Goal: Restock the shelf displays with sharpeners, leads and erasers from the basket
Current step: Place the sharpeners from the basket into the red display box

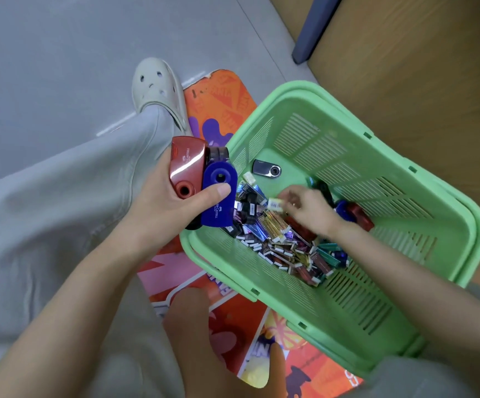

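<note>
Gathering stock: my left grip [172, 208] clamps a red plastic sharpener [187, 165] and blue plastic sharpener [218, 196] at the green plastic basket [304, 87]. My right grip [304, 208] is blurred over the shiny lead boxes [284, 248], and I cannot tell whether it is pinching anything. Next I need one clean pinch.

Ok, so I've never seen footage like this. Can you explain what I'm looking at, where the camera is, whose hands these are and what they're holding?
There is no machine here: a person works with bare hands. The one picture comes from a wide-angle camera worn on their head, looking down. The left hand grips a red sharpener and a blue sharpener stacked together. The right hand reaches into a green basket, over a heap of small boxes. It is blurred, so I cannot tell whether it holds anything. A silver sharpener lies on the basket floor. The basket sits on an orange printed mat on the grey floor. The person's leg and pale clog show at left.
</note>
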Motion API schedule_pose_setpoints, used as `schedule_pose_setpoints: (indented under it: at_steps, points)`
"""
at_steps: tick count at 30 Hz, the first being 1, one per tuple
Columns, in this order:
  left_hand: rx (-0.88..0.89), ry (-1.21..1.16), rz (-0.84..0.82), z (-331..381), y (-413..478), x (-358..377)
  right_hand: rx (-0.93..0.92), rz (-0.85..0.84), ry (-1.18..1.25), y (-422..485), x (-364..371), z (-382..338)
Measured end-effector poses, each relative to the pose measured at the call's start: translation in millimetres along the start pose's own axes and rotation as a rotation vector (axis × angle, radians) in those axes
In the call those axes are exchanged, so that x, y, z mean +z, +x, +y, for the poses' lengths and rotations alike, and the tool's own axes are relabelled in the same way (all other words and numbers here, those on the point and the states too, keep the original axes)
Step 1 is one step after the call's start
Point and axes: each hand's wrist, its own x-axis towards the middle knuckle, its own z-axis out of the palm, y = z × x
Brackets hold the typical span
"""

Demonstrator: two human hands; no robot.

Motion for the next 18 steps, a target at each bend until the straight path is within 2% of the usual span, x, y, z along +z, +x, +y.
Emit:
schedule_pose_setpoints:
  at_steps: [1,3,6,9,14,18]
  points:
    - [0.002,-0.003,-0.005,0,0,1,-0.011,-0.057,-0.075,-9,5,3]
    - [-0.006,-0.021,-0.014,-2,-1,1,0.019,-0.042,-0.246,-21,15,15]
    - [-0.006,-0.033,-0.018,-3,-3,2,0.200,-0.062,-0.277,-30,23,28]
    - [-0.005,-0.037,-0.017,-3,-6,4,0.215,-0.106,-0.319,-36,29,36]
    - [-0.016,-0.026,0.012,-5,-5,-1,0.103,0.168,-0.205,-23,8,21]
    - [-0.013,-0.050,0.027,-6,-1,-2,0.045,0.328,-0.297,19,-10,3]
